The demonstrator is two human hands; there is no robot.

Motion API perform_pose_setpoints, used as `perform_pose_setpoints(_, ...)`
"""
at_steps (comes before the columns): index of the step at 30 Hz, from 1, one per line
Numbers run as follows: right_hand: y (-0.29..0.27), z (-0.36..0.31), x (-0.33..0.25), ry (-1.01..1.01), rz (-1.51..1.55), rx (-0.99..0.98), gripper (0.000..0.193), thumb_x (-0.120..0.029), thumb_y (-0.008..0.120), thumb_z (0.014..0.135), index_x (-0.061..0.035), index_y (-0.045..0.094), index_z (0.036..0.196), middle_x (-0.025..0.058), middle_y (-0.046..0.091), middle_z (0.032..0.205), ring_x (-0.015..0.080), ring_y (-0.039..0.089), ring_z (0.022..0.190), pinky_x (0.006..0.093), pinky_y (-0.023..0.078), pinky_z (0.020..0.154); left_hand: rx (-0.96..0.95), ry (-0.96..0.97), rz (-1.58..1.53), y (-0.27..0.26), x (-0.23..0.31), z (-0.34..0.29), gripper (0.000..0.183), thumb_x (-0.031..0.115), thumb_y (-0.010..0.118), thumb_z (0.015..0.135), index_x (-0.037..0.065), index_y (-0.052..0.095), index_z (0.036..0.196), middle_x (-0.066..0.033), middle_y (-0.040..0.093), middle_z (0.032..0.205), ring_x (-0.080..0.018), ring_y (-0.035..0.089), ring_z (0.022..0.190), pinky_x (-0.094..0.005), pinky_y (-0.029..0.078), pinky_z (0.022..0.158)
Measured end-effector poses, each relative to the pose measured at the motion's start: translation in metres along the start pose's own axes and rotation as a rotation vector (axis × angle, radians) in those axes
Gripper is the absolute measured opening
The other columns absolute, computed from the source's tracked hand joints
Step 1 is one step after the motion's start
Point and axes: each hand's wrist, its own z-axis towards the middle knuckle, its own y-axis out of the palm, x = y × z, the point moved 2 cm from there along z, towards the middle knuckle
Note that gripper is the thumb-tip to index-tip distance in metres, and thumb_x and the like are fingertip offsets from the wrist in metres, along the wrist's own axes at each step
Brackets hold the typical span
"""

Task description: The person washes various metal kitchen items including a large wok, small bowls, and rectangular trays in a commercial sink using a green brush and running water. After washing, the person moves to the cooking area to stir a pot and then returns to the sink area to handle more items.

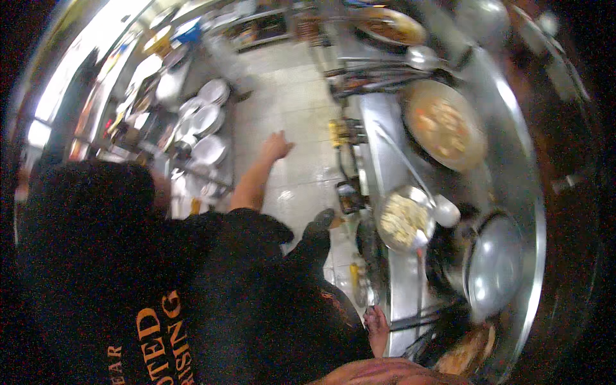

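Observation:
At the front edge of the stove, my right hand (pixel 376 326) is low beside dark pan handles, its fingers curled. Blur hides what is in it, if anything. My left hand does not show. On the left, close to me, is a co-worker in a black shirt (pixel 212 289) with orange lettering. A bare forearm (pixel 251 190) reaches forward over the aisle from a black sleeve, its hand apparently empty; it seems to be the co-worker's. Beyond my right hand, a metal bowl (pixel 387 239) of pale chopped food stands on the steel counter, with a ladle (pixel 446 210) beside it.
A wok (pixel 497 266) sits at the right, and a large pan (pixel 471 157) of food in broth is farther back. Another oval pan (pixel 414 31) lies at the far end. Stacked white plates (pixel 209 149) line the left counter. A tiled floor (pixel 282 83) runs between.

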Motion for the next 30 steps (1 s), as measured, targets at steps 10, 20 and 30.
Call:
perform_pose_setpoints(10,0.063,0.081,-0.138,0.010,-0.082,-0.125,0.051,-0.023,0.056,0.091,0.0025,0.039,0.132,0.0150,0.054,0.119,0.0208,0.056,0.100,0.0323,0.044,0.089,-0.434,0.007,-0.065,0.130,-0.087,-0.011,0.065,0.050,0.062,0.075,-0.003,0.056,0.114,-0.0226,0.055,0.118,-0.0377,0.053,0.109,-0.0430,0.043,0.092)
perform_pose_setpoints(20,0.122,0.146,-0.236,-0.137,-0.016,-0.103,0.067,-0.054,0.033,0.093,0.0026,0.046,0.127,0.0165,0.056,0.118,0.0228,0.058,0.101,0.0343,0.043,0.091,-0.373,0.004,-0.094,0.026,-0.058,0.086,0.075,0.055,0.060,0.077,-0.002,0.049,0.124,-0.0228,0.051,0.124,-0.0364,0.049,0.115,-0.0414,0.040,0.097)
perform_pose_setpoints(30,0.287,0.317,-0.376,-0.178,0.206,-0.507,0.063,-0.052,0.040,0.091,-0.0025,0.044,0.130,0.0155,0.056,0.119,0.0228,0.056,0.104,0.0363,0.045,0.086,0.921,0.315,-0.248,-0.276,0.083,0.380,0.076,0.057,0.055,0.079,-0.004,0.046,0.125,-0.0274,0.053,0.119,-0.0380,0.052,0.111,-0.0427,0.041,0.094)
